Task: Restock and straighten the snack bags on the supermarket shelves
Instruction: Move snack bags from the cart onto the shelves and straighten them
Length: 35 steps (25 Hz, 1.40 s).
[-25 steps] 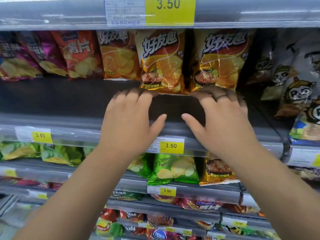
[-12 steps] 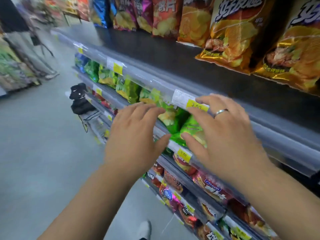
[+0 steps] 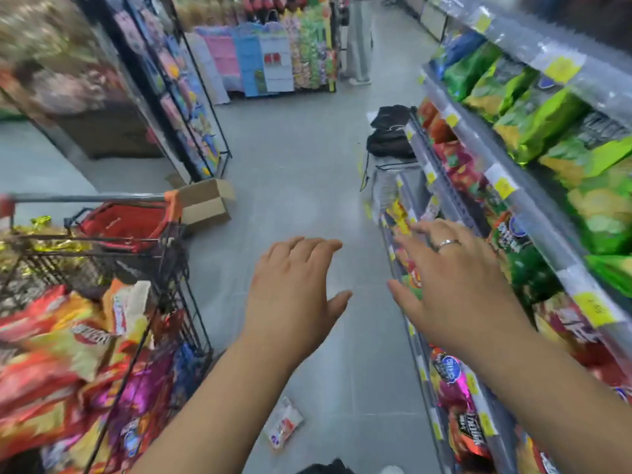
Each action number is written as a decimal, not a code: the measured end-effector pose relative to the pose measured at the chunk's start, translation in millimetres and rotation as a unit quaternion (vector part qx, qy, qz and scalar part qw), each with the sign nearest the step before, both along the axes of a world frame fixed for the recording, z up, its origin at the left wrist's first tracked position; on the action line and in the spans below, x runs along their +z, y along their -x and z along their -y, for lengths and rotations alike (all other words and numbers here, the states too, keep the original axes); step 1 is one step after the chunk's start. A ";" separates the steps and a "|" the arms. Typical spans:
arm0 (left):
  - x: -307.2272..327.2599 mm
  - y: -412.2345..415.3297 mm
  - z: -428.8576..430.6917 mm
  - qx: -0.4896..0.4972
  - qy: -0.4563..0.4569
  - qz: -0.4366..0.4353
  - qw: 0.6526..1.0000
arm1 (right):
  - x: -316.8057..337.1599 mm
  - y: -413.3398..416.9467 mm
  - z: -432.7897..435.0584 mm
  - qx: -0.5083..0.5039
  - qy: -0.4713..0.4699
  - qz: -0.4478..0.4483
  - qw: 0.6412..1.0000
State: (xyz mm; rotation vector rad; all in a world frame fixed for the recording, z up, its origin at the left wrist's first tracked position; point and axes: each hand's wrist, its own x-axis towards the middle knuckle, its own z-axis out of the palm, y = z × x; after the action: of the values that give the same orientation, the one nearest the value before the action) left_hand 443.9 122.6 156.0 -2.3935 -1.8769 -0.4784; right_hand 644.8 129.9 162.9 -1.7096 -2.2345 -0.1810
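While empty with fingers wide, the left hand [image 3: 294,299] hung near the cart [image 3: 85,198], the right hand [image 3: 458,289] by the shelf edge [image 3: 533,206], likely to fetch snack bags [image 3: 61,340].

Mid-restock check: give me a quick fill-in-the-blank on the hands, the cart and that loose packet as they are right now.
The left hand and the right hand both hold ___.
The ring is worn on the ___ hand.
The cart heaped with snack bags stands on the person's ___ side.
The small packet lies on the ___ between the forearms.
Missing words: nothing; right; left; floor.
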 end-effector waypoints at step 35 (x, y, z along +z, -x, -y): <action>-101.8 465.6 174.1 0.347 0.165 0.046 0.922 | -149.6 541.5 2.4 0.279 0.120 0.152 0.941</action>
State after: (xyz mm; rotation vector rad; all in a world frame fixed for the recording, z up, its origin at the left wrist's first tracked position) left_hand -21.7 -51.5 54.3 -1.6580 -2.8317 -0.2225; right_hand 103.3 127.4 13.3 -1.1307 -2.9781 -0.0365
